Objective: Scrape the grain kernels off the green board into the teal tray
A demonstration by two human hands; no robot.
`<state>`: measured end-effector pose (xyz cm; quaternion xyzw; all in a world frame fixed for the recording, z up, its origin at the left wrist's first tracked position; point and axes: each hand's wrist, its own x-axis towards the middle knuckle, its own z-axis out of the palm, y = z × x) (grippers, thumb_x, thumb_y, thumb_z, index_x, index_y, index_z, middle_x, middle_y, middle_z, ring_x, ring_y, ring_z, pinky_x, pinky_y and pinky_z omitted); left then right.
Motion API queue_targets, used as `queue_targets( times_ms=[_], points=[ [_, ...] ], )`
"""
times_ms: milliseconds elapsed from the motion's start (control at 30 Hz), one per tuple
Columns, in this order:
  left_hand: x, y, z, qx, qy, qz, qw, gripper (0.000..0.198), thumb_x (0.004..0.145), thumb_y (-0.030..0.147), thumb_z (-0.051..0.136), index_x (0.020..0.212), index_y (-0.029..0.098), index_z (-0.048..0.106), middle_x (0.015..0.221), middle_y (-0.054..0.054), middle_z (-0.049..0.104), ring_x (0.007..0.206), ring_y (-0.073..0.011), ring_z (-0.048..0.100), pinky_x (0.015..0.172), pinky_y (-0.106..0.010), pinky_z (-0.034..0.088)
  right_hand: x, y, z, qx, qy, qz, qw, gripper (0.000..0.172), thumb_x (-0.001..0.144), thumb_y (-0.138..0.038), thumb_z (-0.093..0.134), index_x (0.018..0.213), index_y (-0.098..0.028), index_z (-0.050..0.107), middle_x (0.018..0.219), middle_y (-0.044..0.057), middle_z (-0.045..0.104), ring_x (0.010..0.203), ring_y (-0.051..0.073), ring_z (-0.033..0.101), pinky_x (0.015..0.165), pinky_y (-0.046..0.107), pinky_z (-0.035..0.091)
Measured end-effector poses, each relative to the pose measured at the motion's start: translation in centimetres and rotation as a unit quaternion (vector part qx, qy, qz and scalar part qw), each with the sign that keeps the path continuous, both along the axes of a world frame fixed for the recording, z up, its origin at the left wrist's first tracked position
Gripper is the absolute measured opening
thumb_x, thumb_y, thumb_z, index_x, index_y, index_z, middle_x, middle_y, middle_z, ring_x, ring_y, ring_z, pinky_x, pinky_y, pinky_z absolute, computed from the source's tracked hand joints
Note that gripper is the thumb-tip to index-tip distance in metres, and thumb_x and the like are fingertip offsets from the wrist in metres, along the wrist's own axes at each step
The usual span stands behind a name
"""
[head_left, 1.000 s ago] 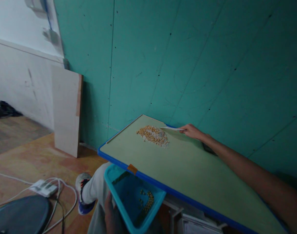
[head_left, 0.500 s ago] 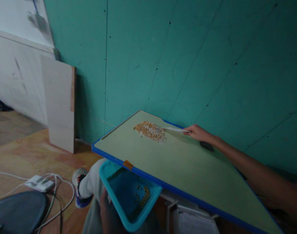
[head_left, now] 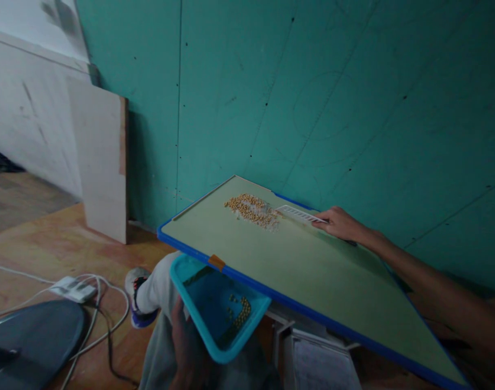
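My right hand (head_left: 337, 223) is closed around the end of a flat white slotted strip (head_left: 296, 212). The strip's far end points at a spread of yellow soybeans (head_left: 251, 210) mixed with small white grains on the pale green tabletop (head_left: 312, 271). Below the table's near edge, a turquoise plastic basin (head_left: 207, 338) sits over my lap with soybeans inside. My left hand (head_left: 184, 344) grips the basin from its left side, its fingers partly hidden. A dark flat object, mostly covered by my right wrist, lies on the table.
A green wall (head_left: 231, 81) stands behind the table. Brown tape (head_left: 216, 262) sits on its blue edge. A pale board (head_left: 103, 162) leans at the left. Cables, a white power strip (head_left: 73, 289) and a grey seat-like object (head_left: 36, 341) are at lower left.
My right hand has drawn the strip back to the right, away from the beans, and turned it so its slots show. The view has tilted slightly; my left hand stays at the basin.
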<state>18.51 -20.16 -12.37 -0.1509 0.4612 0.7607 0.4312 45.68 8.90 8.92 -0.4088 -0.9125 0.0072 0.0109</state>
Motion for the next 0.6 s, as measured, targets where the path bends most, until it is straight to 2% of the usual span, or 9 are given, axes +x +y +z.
queue_targets(
  times_ms=[133, 200, 267, 400, 467, 533, 600],
  points=[
    [0.1, 0.0, -0.7, -0.002, 0.031, -0.008, 0.999, 0.063, 0.083, 0.007, 0.076, 0.14, 0.029, 0.062, 0.079, 0.008, 0.079, 0.066, -0.0197, 0.075, 0.082, -0.028, 0.064, 0.0, -1.3, 0.3, -0.003, -0.005, -0.008, 1.0, 0.04, 0.098, -0.036, 0.058, 0.107, -0.018, 0.092, 0.082, 0.009, 0.083, 0.066, 0.02, 0.065, 0.062, 0.03, 0.039],
    [0.3, 0.0, -0.9, -0.013, 0.025, -0.018, 0.999, 0.063, 0.087, 0.007, 0.074, 0.145, 0.027, 0.06, 0.08, 0.008, 0.08, 0.062, -0.0175, 0.073, 0.08, -0.025, 0.063, -0.1, -2.0, 0.4, -0.005, -0.008, -0.011, 1.0, 0.041, 0.098, -0.035, 0.057, 0.11, -0.018, 0.092, 0.086, 0.01, 0.085, 0.068, 0.021, 0.068, 0.064, 0.03, 0.04],
    [0.3, 0.0, -1.0, -0.004, 0.031, -0.002, 0.999, 0.062, 0.09, 0.008, 0.072, 0.148, 0.026, 0.06, 0.082, 0.008, 0.081, 0.064, -0.0161, 0.074, 0.077, -0.021, 0.061, -0.1, -2.6, 0.6, -0.005, -0.009, -0.015, 1.0, 0.04, 0.099, -0.034, 0.056, 0.109, -0.019, 0.092, 0.088, 0.011, 0.086, 0.069, 0.022, 0.07, 0.065, 0.03, 0.041],
    [0.2, 0.1, -1.0, 0.009, 0.007, -0.021, 1.0, 0.07, 0.091, 0.001, 0.068, 0.157, 0.022, 0.053, 0.086, 0.003, 0.083, 0.069, -0.0166, 0.076, 0.076, -0.021, 0.061, 0.1, -3.4, 0.9, -0.009, -0.01, -0.012, 1.0, 0.041, 0.099, -0.038, 0.056, 0.104, -0.017, 0.091, 0.083, 0.009, 0.084, 0.069, 0.023, 0.07, 0.064, 0.031, 0.041],
    [0.2, 0.2, -0.8, -0.004, 0.037, -0.015, 0.999, 0.068, 0.09, 0.002, 0.069, 0.155, 0.022, 0.056, 0.083, 0.004, 0.081, 0.067, -0.0153, 0.074, 0.075, -0.02, 0.06, 0.4, -3.8, 1.0, -0.013, -0.006, -0.009, 1.0, 0.041, 0.099, -0.039, 0.057, 0.104, -0.017, 0.091, 0.08, 0.008, 0.083, 0.068, 0.023, 0.07, 0.064, 0.03, 0.042],
    [0.2, 0.4, -0.4, -0.003, 0.045, 0.012, 0.999, 0.061, 0.089, 0.007, 0.069, 0.148, 0.023, 0.063, 0.084, 0.003, 0.08, 0.068, -0.0175, 0.074, 0.066, -0.022, 0.06, 0.6, -4.3, 1.0, -0.018, -0.002, -0.013, 1.0, 0.042, 0.098, -0.041, 0.057, 0.104, -0.018, 0.091, 0.079, 0.007, 0.083, 0.067, 0.023, 0.07, 0.063, 0.03, 0.042],
    [0.1, 0.5, -0.1, 0.005, -0.003, 0.02, 1.0, 0.051, 0.09, 0.013, 0.066, 0.14, 0.023, 0.068, 0.084, 0.001, 0.081, 0.069, -0.0212, 0.075, 0.061, -0.026, 0.06, 0.8, -4.8, 1.1, -0.019, 0.0, -0.017, 1.0, 0.042, 0.098, -0.042, 0.058, 0.105, -0.018, 0.092, 0.079, 0.008, 0.083, 0.065, 0.022, 0.069, 0.061, 0.031, 0.041]
  ],
)
